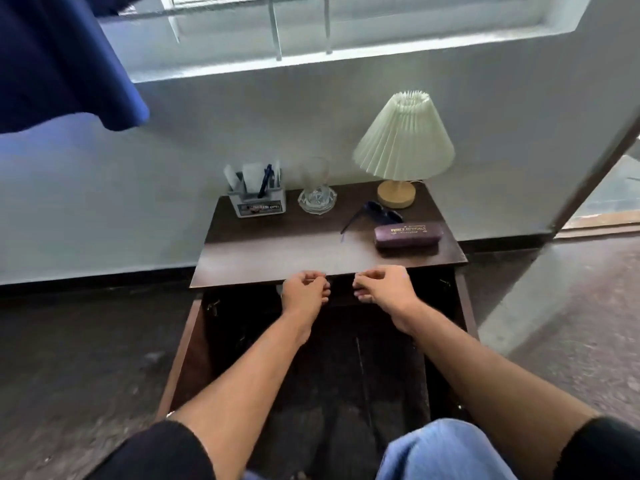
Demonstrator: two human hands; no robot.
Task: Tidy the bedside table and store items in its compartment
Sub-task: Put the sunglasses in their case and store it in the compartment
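Both your hands, left hand (304, 292) and right hand (384, 289), curl their fingers at the surface's (277, 251) front edge; what they grip, I cannot tell. Compartment (242, 327) open below. Organizer (258, 199) holds pens; glasses case (408, 234) shut.

On the dark brown wooden counter (277, 244) there is one table lamp with a pleated cream shade and a round wooden base (403, 147). There is one clear glass vase (315, 183), and it stands in one clear glass dish (317, 202). There is one grey plastic organiser box with a printed label (258, 199); several pens and pale items stand in it, but their exact number cannot be told. There is one pair of dark blue sunglasses (375, 216) and one purple hard glasses case with gold lettering (408, 234). Two bare hands are in view, one left hand (304, 294) and one right hand (384, 289).
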